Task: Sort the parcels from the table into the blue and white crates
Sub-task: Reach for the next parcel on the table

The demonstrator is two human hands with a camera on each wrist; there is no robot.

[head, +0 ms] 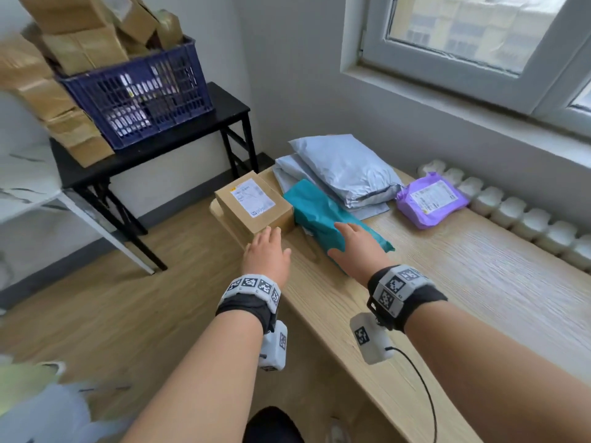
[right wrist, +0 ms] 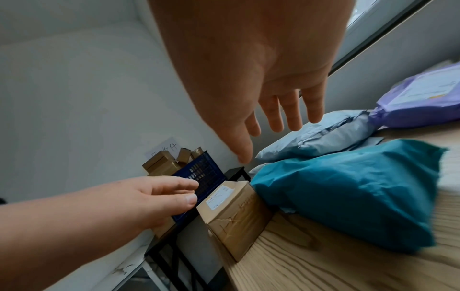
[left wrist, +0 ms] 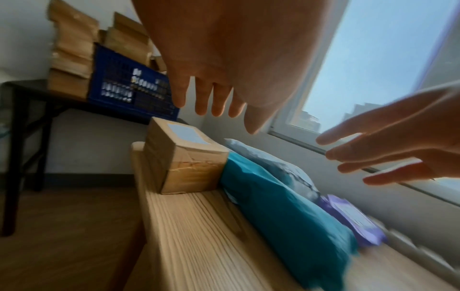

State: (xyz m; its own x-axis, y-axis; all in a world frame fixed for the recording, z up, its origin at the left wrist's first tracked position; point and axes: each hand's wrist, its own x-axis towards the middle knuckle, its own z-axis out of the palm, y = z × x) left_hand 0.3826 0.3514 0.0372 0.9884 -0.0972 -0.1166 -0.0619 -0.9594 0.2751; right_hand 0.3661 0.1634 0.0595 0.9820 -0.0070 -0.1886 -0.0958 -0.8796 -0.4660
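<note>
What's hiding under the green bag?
The teal bag rests partly on flat grey mailer bags and partly on the wooden table. Whatever lies right beneath its middle is covered.

Small parcel-sorting room: my wooden desk [head: 415, 282] of mailers under a window [head: 473, 33], blue crate [head: 137, 91] heaped with cardboard boxes.

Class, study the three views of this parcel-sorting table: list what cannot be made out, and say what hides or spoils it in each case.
- White crate: not clearly in view; only a blurred pale shape at the head view's left edge.
- Label text on the cardboard box: too small in the head view, blurred in both wrist views.
- Contents of the blue crate: its mesh wall and piled cardboard boxes hide them.
- Whether the left hand touches the box: wrist views suggest it hovers.
</note>
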